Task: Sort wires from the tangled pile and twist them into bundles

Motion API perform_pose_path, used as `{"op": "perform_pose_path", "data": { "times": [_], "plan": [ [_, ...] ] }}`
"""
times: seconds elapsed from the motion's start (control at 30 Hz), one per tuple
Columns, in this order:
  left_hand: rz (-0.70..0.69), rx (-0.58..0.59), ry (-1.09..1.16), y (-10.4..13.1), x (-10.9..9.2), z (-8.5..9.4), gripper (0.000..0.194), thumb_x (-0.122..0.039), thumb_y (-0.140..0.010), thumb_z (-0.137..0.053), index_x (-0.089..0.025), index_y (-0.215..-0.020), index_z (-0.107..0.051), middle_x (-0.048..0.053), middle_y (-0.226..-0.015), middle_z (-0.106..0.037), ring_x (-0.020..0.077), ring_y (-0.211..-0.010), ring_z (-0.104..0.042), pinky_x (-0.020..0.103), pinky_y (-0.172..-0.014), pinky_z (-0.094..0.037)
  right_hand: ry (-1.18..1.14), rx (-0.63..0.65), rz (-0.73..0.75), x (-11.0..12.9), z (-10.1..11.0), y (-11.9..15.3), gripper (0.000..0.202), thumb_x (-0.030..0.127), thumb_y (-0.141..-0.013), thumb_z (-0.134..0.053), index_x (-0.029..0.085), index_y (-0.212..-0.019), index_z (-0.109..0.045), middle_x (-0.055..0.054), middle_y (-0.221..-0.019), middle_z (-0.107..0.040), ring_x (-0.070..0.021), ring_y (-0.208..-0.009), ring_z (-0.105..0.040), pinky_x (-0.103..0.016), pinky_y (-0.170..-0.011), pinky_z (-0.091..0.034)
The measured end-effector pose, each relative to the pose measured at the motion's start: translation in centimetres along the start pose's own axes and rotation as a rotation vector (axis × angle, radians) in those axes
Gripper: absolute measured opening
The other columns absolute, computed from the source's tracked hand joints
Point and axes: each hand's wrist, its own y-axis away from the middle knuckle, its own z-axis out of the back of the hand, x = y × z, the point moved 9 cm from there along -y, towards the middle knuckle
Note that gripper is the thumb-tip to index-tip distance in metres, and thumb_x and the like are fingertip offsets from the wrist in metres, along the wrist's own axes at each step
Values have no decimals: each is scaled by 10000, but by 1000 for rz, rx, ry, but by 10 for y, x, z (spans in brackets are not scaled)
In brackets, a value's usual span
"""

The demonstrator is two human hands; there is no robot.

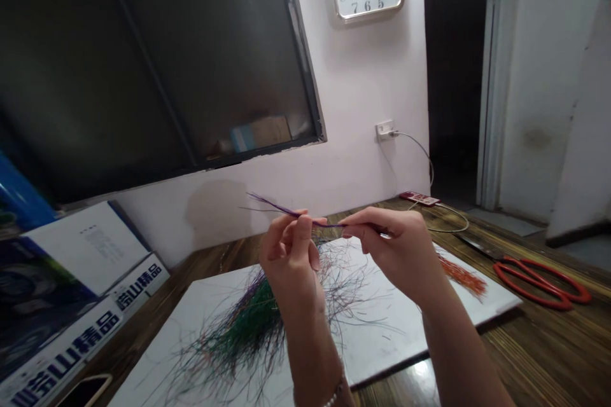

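Note:
A thin bundle of purple wires (277,206) is stretched between my two hands above the table. My left hand (293,254) pinches it between thumb and fingertips, with loose strands fanning out to the upper left. My right hand (391,245) closes on the other end, and its fingers hide that tip. Below my left hand lies a tangled heap of fine wires (252,321), mostly green, with purple and dark strands, on a white board (372,331). Partly behind my right wrist is a bunch of orange wires (463,273) on the same board.
Red-handled scissors (544,280) lie on the wooden table (548,350) at the right. A charging cable (453,222) runs to a red phone-like device (419,199) near the wall. Boxes (86,254) stand at the left, with a phone (86,391) in front.

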Motion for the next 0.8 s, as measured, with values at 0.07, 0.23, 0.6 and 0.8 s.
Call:
{"op": "perform_pose_path", "data": {
  "times": [0.07, 0.23, 0.6, 0.8],
  "plan": [
    [8, -34, 14, 0, -1, 2, 74, -267, -747, -698, -224, -776, -645, -13, -697, -683, -11, -342, -292, 196, -347, -166, -24, -16, -23, -3, 1, -1, 174, 98, -772, -599, 214, -711, -714, 37, -519, -623, -91, -473, -541, -218, -472, -402],
    [66, -109, 129, -1, 3, 8, 88, -223, -707, -732, -235, -730, -647, -45, -729, -678, -16, -355, -255, 191, -354, -171, -170, -57, -94, -12, 0, -2, 127, 127, -746, -617, 202, -687, -701, 15, -570, -663, -91, -450, -530, -216, -420, -393],
    [-174, -59, -119, 7, -13, -6, 91, -281, -770, -689, -221, -837, -677, 2, -784, -712, 16, -373, -427, 179, -366, -314, -189, -160, -98, -15, 13, -2, 91, 120, -743, -651, 187, -723, -709, 26, -543, -628, -83, -457, -521, -201, -423, -409],
    [-10, 131, -209, 2, 9, -14, 118, -307, -733, -723, -196, -769, -707, 10, -702, -675, 40, -453, -490, 169, -410, -379, -204, -50, -108, -14, 7, -3, 61, 141, -748, -672, 193, -731, -700, 29, -576, -640, -90, -490, -566, -207, -456, -432]
  ]
}}
